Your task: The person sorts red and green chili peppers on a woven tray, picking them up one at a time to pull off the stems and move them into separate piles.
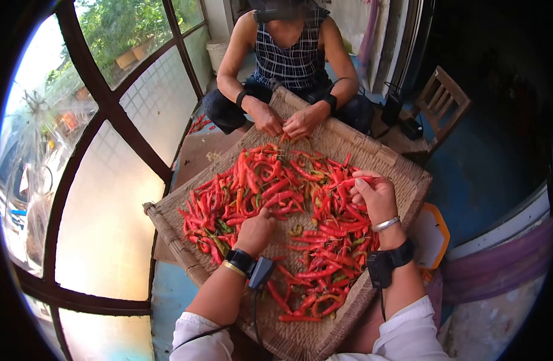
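Observation:
Red chili peppers [261, 180], with a few green and orange ones among them, lie heaped on a square woven tray [174, 222]. My left hand [256, 233] is closed at the inner edge of the left heap, its fingertips among the peppers; whatever it grips is hidden. Above the right side of the tray, my right hand [374, 197] pinches a red chili pepper [352, 181] between thumb and fingers. A second heap of chili peppers [333, 256] spreads below and left of that hand.
Across the tray sits another person [291, 51], both hands [285, 122] working with a pepper at the far rim. A wooden chair [442, 102] holding black devices stands at the right. Framed window panels [108, 222] line the left. An orange-edged white object [431, 237] lies by my right arm.

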Available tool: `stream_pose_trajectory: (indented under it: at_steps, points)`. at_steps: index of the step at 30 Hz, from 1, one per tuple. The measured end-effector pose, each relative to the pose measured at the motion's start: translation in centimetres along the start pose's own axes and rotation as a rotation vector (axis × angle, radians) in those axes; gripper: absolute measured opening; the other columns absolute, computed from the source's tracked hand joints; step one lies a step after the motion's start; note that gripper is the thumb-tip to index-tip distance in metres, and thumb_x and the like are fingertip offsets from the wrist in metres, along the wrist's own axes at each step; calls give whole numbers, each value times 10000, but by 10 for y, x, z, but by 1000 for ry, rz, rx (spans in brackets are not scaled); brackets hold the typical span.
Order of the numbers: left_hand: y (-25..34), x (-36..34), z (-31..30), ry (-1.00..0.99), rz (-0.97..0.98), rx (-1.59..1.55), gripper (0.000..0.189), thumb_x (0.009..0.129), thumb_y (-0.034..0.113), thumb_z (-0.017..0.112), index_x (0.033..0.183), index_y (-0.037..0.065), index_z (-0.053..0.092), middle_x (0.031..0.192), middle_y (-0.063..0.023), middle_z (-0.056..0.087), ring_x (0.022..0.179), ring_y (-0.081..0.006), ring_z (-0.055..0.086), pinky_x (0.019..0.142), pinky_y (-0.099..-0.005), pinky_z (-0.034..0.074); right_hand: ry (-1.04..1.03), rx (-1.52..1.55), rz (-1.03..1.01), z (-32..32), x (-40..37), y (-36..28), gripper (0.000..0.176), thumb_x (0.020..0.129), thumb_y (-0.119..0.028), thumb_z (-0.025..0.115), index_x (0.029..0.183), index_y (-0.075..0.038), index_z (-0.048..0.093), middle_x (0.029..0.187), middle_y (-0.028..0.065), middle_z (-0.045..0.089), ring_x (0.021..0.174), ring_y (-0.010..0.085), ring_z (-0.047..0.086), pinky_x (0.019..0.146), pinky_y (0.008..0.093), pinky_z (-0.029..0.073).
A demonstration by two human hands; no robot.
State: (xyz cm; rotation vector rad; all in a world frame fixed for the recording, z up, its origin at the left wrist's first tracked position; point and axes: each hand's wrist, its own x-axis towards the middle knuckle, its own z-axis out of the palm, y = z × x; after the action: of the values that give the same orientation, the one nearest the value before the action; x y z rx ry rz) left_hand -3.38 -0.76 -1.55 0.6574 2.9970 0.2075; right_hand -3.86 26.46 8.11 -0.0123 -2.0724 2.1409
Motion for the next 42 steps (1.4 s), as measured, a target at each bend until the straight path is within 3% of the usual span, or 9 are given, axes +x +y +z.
stream_pose_trajectory:
  at_steps: [7, 11, 13, 19, 29, 31, 37, 40, 42]
  points:
    - [8, 4, -8, 145, 40, -169, 103, 763, 93, 539, 845, 31, 545, 971, -121, 551, 707, -306, 604, 595, -403, 498, -97, 186, 48, -2, -2, -6, 142, 860, -130, 574, 954, -28, 605, 683, 44, 616, 519, 65, 543, 493, 176, 451]
    - [28, 5, -29, 326, 125, -671, 150, 819, 72, 590, 947, 47, 517, 838, -61, 571, 683, -175, 574, 624, -307, 465, -174, 218, 48, -1, -6, -8, 142, 868, -141, 560, 952, -37, 607, 712, 42, 628, 543, 59, 552, 507, 171, 455]
    - [39, 2, -46, -42, -122, -1524, 178, 852, 98, 580, 1003, 51, 499, 780, -18, 557, 695, -79, 531, 587, -241, 433, -205, 228, 47, 3, -8, -7, 143, 871, -144, 555, 954, -39, 606, 725, 42, 632, 551, 56, 555, 512, 170, 457]
    - [48, -4, -38, -121, 13, -1418, 349, 835, 90, 628, 1150, 28, 491, 698, 39, 567, 602, -28, 521, 547, -208, 430, -316, 174, 98, 26, -24, 0, 128, 865, -107, 547, 955, -29, 594, 808, 81, 655, 563, 65, 560, 523, 193, 473]
    - [51, -6, -40, -204, 5, -1379, 103, 865, 126, 599, 936, 52, 594, 733, 57, 580, 604, -11, 521, 521, -172, 380, -297, -130, -24, 39, -29, 6, 122, 821, -87, 592, 924, -24, 602, 746, 61, 653, 603, 114, 606, 558, 255, 482]
    - [52, -7, -43, -271, 4, -1349, 109, 857, 123, 605, 930, 43, 603, 764, 43, 589, 670, -21, 528, 577, -190, 412, -196, -606, -338, 37, -26, 11, 137, 776, -74, 621, 909, -46, 607, 757, 105, 649, 656, 216, 635, 591, 308, 494]
    - [54, -10, -46, -229, 5, -1375, 114, 858, 122, 597, 929, 33, 596, 774, 45, 576, 697, -29, 514, 623, -202, 445, 181, -938, -387, 3, 1, 8, 231, 757, -119, 638, 970, -45, 592, 956, 148, 606, 866, 308, 590, 742, 376, 475]
    - [53, -11, -54, -156, -42, -1465, 117, 870, 133, 581, 946, 44, 588, 757, 56, 556, 674, -14, 495, 601, -191, 437, 60, -1295, -341, 1, -6, 3, 287, 765, -144, 631, 1026, -36, 576, 1010, 155, 575, 932, 324, 553, 808, 396, 444]
    - [54, -13, -64, -138, -68, -1512, 110, 878, 142, 570, 957, 68, 588, 743, 65, 542, 640, -1, 479, 571, -175, 426, -171, -1090, -336, 11, -16, 6, 301, 763, -138, 628, 1040, -33, 577, 1002, 160, 580, 940, 323, 551, 817, 387, 443]
